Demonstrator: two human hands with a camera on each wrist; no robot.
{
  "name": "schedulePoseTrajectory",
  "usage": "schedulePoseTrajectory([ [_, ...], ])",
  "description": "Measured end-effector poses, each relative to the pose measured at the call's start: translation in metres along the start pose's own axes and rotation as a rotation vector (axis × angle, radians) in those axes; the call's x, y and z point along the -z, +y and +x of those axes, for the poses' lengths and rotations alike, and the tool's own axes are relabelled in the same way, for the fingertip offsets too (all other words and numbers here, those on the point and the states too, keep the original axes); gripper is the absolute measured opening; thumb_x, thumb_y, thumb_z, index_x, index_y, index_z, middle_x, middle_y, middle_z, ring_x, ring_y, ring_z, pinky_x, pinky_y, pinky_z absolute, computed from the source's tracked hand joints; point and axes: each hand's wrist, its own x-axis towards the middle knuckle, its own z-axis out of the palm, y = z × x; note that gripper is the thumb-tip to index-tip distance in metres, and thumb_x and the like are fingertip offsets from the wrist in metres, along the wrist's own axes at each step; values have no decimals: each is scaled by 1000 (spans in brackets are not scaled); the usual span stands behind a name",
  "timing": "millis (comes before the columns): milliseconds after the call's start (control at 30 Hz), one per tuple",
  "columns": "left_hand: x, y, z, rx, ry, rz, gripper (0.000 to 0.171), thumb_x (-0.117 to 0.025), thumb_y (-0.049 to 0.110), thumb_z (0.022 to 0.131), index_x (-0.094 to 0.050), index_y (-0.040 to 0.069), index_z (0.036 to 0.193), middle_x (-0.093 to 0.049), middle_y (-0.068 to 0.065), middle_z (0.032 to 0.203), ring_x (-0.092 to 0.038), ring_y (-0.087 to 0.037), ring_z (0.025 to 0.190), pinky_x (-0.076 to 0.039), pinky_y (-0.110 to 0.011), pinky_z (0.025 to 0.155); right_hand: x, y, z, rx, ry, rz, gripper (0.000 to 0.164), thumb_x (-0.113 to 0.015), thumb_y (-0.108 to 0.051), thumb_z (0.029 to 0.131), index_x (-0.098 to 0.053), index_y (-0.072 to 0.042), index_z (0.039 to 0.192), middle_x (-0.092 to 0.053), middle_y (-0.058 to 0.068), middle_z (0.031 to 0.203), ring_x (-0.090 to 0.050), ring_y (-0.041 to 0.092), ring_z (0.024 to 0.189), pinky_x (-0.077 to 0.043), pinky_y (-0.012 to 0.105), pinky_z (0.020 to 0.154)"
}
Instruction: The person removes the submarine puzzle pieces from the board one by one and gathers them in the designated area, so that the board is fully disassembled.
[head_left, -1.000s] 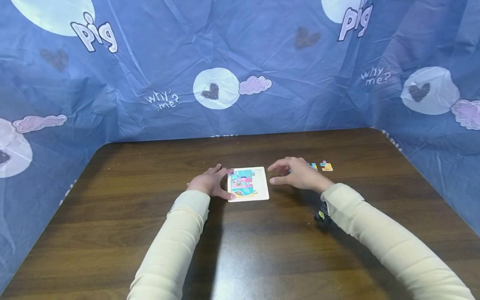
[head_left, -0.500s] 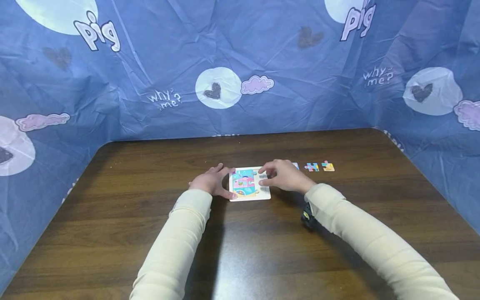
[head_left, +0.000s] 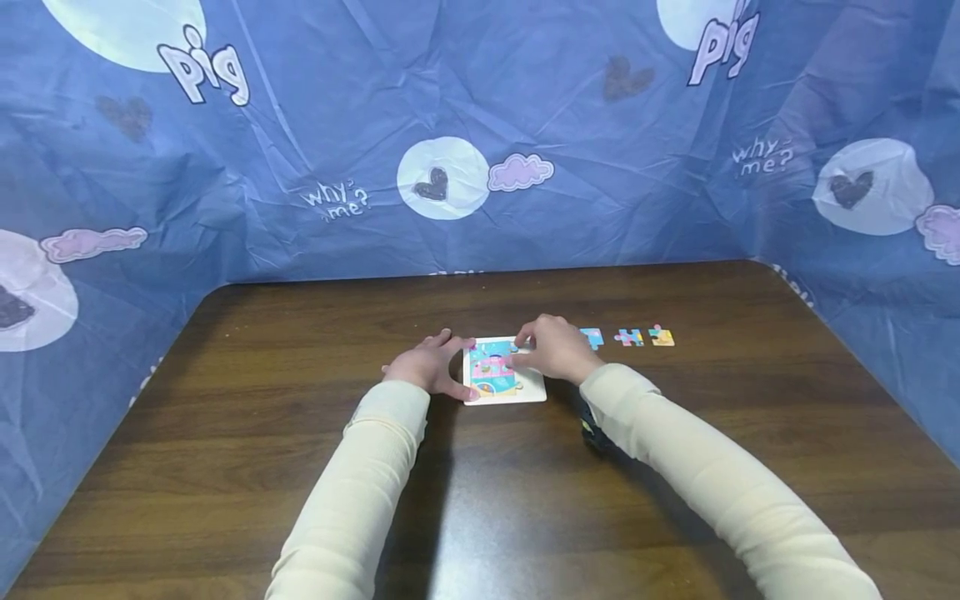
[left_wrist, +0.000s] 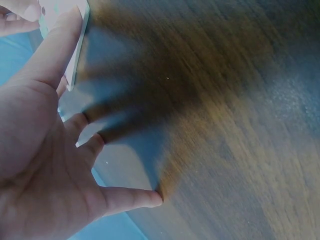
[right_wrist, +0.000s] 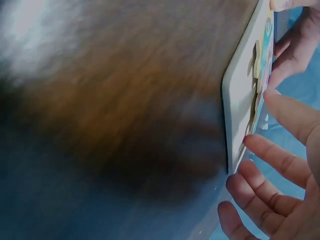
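Left grip (head_left: 417, 367) spread, right grip (head_left: 558, 347) loose; both touching white-framed puzzle (head_left: 490, 379), pink-teal, part-filled.

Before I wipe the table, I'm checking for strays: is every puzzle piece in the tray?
No, three pieces lie on the table, outside the tray.

Makeshift, screened-off tabletop booth is indicated; type of room beyond can't be told, since the view is blocked by creased blue sheeting (head_left: 322, 108). Wood-grain table (head_left: 262, 442) is enclosed by it at back and both sides. Sheeting is printed with pale discs (head_left: 471, 177), hearts (head_left: 432, 185), clouds (head_left: 521, 172), "pig" and "why me?".
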Motion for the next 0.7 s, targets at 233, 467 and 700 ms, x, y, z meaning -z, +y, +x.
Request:
schedulePoseTrajectory([
  [233, 0, 0, 3, -4, 0, -3, 89, -79, 43, 89, -28, 28, 161, -10, -9, 171, -12, -32, 156, -24, -83, 102, -3, -8, 3, -27, 36, -93, 36, -84, -39, 83, -78, -13, 106, -68, 10, 110, -67, 31, 99, -55, 48, 78],
  [467, 0, 1, 0, -4, -1, 1, 89, -78, 44, 89, -29, 28, 161, -10, -9, 171, -11, -32, 156, -24, -83, 103, -5, -13, 5, -87, 32, -99, 33, -85, -38, 83, -79, -14, 105, -68, 9, 112, -67, 31, 99, -56, 48, 77],
  [700, 0, 1, 2, 5, -10, 11, 89, -77, 45, 90, -27, 28, 162, -9, -9, 171, -11, -32, 156, -24, -83, 103, -6, -16, 6, -112, 20, -104, 31, -86, -36, 83, -75, -14, 103, -65, 8, 110, -64, 27, 93, -55, 45, 75],
])
